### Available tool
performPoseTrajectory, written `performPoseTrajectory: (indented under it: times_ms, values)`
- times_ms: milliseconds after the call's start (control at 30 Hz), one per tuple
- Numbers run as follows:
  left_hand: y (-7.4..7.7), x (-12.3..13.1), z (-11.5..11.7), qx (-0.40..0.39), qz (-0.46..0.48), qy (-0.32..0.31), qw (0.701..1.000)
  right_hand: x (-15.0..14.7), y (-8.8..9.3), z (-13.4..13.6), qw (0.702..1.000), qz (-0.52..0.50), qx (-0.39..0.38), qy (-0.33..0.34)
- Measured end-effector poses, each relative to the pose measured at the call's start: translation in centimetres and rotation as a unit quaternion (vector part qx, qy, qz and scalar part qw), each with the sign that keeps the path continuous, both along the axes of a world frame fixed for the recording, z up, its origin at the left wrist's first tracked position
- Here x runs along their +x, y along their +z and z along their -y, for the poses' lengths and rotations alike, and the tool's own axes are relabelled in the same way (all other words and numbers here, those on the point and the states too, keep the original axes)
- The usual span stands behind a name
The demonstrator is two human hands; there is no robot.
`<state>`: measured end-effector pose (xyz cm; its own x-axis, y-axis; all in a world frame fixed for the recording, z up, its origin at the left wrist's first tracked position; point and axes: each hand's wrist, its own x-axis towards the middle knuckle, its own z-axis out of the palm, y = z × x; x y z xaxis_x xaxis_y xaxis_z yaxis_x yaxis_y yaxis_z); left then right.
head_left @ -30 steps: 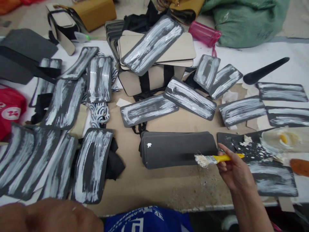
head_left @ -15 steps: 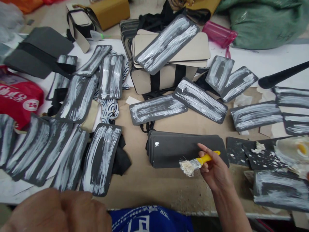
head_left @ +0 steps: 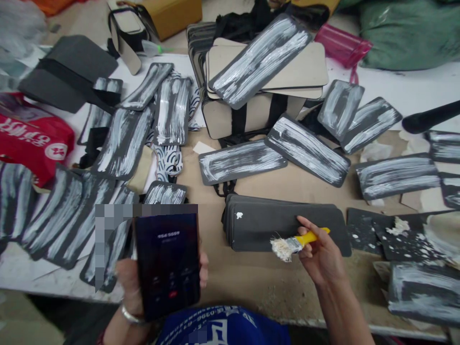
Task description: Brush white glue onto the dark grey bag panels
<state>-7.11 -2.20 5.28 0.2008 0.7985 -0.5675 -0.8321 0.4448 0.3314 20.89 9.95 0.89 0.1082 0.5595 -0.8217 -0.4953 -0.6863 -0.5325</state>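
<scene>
At the far left, glue-streaked panels lie fanned over the surface, white strokes up. Just right of them the left hand is raised near the body, its grip wrapped round a phone held upright, lit screen toward the camera. Right of centre sits a stack of dark panels, its top face bare except for one white speck. The right hand pinches the yellow handle of a brush – bristles loaded and pointing left, hovering at the stack's near edge, apparently not touching it.

By the look of it, brushing is paused while the phone is in hand. A stroke on the top panel would call for lowering the bristles flat – with nothing steadying the stack.
</scene>
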Motion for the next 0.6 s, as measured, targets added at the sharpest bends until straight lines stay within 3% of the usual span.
performPoseTrajectory:
  times_ms: [267, 433, 600]
  values:
    - [-5.4, 0.9, -0.1, -0.136, -0.003, 0.031, 0.99, -0.2, -0.2, 0.1, 1.0, 0.016, 0.012, 0.01]
    - [-6.3, 1.0, -0.9, -0.198, -0.036, 0.03, 0.979, 0.0, -0.3, 0.3, 1.0, 0.013, 0.014, 0.003]
    - [-6.1, 1.1, -1.6, -0.233, -0.053, 0.021, 0.971, -0.1, -0.5, 0.3, 1.0, 0.01, 0.017, 0.006]
